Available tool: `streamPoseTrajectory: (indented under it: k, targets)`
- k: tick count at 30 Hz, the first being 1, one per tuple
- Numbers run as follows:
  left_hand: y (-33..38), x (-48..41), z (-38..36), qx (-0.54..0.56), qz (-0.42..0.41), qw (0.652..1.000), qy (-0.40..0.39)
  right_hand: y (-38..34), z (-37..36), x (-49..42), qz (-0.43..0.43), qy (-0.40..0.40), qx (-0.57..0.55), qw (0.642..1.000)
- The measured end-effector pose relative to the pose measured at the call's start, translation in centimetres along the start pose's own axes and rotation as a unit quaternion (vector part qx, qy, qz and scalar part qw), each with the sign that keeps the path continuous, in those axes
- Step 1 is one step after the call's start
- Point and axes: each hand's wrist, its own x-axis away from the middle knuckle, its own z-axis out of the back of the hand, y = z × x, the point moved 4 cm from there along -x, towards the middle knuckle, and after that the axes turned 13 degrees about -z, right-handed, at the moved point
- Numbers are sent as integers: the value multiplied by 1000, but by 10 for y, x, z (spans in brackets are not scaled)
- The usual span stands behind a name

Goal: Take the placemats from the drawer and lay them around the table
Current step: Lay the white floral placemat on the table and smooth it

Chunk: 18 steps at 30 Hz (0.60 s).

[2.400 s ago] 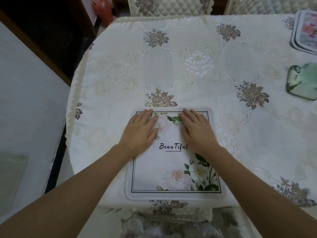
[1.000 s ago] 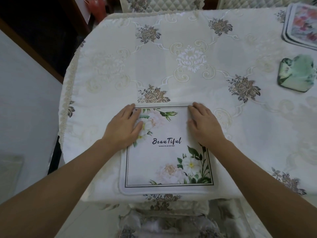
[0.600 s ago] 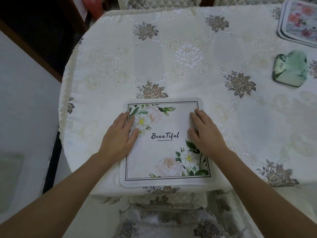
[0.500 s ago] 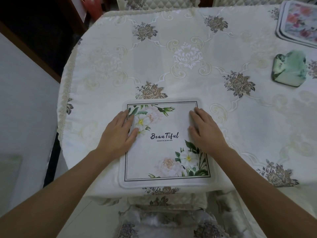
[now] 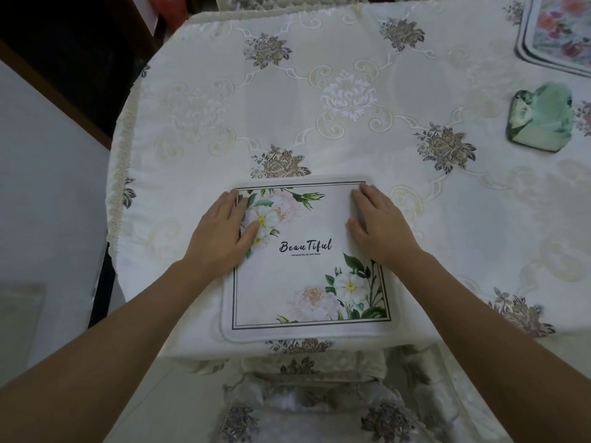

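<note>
Both arms reach forward from the bottom of the view, forearms bare; the left hand (image 5: pixel 224 231) lies flat, palm down, fingers straight and close together, across the left edge of the placemat (image 5: pixel 307 276), its thumb on the printed white flower; the right hand (image 5: pixel 380 225) also lies flat with straight fingers, over the mat's right edge, its fingertips near the far right corner; neither hand grips anything, both only press down.

The placemat lies flat on the tablecloth (image 5: pixel 319 52) at the near edge of the table, straight in front of the person; it is white and nearly square with rounded corners and a thin dark double line as a border; flowers with green leaves fill the far left and near right corners; the word "BeauTiful" stands in dark script in the middle, with a line of small print under it, too small to read.

The tablecloth is cream with woven scrolls and brownish roses; at the far right corner lies a stack of mats (image 5: pixel 559 30) with pink and red flowers, partly cut off by the frame; nearer on the right lies a small green glossy item (image 5: pixel 540 118), well apart from the placemat; a chair (image 5: pixel 307 410) with a flowered cover stands below the near table edge.
</note>
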Motion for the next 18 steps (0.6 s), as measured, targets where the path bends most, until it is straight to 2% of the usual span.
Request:
streamPoseTrajectory:
  k: [5,18]
  targets:
    - [16,45,-10,13,-7,1000,-1,12,-11,58,6,1,-18,1000]
    - [68,163,-31,55,7,998,-12,18,-27,196,-57,-9,-52,997]
